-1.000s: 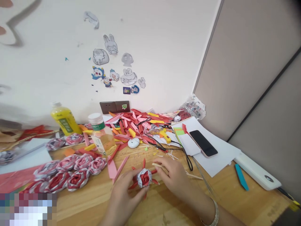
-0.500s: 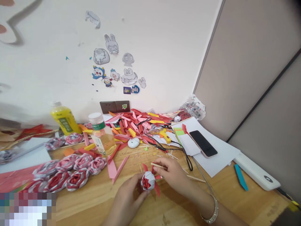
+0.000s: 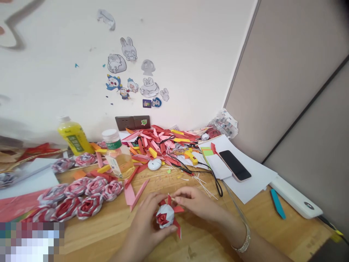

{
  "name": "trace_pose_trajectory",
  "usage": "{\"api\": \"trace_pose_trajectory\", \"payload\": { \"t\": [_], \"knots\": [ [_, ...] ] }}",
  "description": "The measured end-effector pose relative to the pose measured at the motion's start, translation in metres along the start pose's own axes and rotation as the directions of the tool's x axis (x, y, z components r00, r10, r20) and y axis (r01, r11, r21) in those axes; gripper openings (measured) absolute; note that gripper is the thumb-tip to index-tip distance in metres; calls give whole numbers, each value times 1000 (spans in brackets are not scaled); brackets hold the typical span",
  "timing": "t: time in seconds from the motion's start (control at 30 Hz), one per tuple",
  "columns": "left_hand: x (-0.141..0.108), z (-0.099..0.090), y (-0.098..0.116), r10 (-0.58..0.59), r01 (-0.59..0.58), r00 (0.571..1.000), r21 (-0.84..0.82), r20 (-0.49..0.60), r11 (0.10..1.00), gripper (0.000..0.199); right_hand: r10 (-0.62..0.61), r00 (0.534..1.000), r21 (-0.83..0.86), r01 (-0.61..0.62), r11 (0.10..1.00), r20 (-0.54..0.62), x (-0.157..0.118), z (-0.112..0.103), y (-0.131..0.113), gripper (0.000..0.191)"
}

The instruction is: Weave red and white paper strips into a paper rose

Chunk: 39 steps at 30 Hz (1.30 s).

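Observation:
My left hand [image 3: 148,223] is closed around a folded paper flower [image 3: 165,215], its thumb along the lower side. The flower has a red centre, white outer folds and several red strips sticking out on its far and right sides. Beside those strips, my right hand [image 3: 192,203] is closed in a pinch on a thin wooden stick, of which only a pale tip [image 3: 173,199] shows past the fingertips. The rest of the stick is hidden by the hand.
Finished paper roses [image 3: 89,207] lie in rows on the left. Behind stand a bottle of yellow drink [image 3: 75,136] and a clear jar [image 3: 121,160]. A heap of paper strips [image 3: 160,142], a yellow glue gun [image 3: 191,156] and a phone [image 3: 235,165] lie farther back.
The flower and my left hand have shifted slightly left and turned, showing more of the red centre. My right hand has moved left and down, with the stick now mostly hidden.

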<state>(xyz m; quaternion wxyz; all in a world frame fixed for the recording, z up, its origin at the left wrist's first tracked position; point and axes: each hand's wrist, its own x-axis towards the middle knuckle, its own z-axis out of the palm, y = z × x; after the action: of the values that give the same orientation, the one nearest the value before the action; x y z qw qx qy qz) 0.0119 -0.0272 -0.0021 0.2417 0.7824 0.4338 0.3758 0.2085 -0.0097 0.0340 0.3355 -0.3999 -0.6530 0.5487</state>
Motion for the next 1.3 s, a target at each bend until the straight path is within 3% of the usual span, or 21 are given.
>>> {"api": "trace_pose_trajectory", "payload": {
  "t": [0.13, 0.27, 0.37, 0.6, 0.73, 0.87, 0.97, 1.03, 1.1, 1.17, 1.3],
  "knots": [
    [5, -2, 8, -114, 111, 992, -58, -61, 992, 30, -103, 977, -128, 79, 989, -188, 1, 3, 6, 23],
    [10, -4, 11, -235, 227, 966, -79, -105, 971, 28, -124, 980, -63, 115, 991, -153, -2, 11, 8, 28],
    [12, -5, 10, -284, 274, 950, -93, -129, 957, 30, -70, 985, -8, 69, 998, -156, -3, 17, 8, 28],
    [8, 3, 18, -216, 217, 976, -25, 12, 976, 25, -13, 965, -51, 0, 999, -263, -2, 19, 7, 14],
    [6, 4, 22, -223, 218, 970, 61, 96, 974, 16, -24, 968, -113, -5, 994, -251, -1, 18, 9, 14],
    [8, -1, 25, -255, 248, 956, 69, 142, 966, 14, -85, 956, -311, -7, 950, -282, -2, 11, 7, 16],
    [9, -3, 27, -278, 265, 944, 98, 176, 959, 16, -212, 913, -529, -5, 848, -348, -5, 2, -1, 22],
    [9, -4, 26, -280, 261, 939, 118, 202, 958, 20, -277, 932, -625, 74, 777, -234, -7, -1, -6, 26],
    [10, -6, 24, -265, 238, 937, 139, 228, 961, 25, -297, 955, -668, 218, 711, -6, -10, -1, -10, 27],
    [10, -7, 20, -228, 192, 940, 158, 252, 968, 29, -295, 937, -698, 336, 632, 184, -11, 2, -12, 24],
    [12, -11, 14, -184, 127, 945, 215, 271, 968, 31, -313, 907, -762, 410, 502, 282, -12, 7, -10, 23]
  ]
}}
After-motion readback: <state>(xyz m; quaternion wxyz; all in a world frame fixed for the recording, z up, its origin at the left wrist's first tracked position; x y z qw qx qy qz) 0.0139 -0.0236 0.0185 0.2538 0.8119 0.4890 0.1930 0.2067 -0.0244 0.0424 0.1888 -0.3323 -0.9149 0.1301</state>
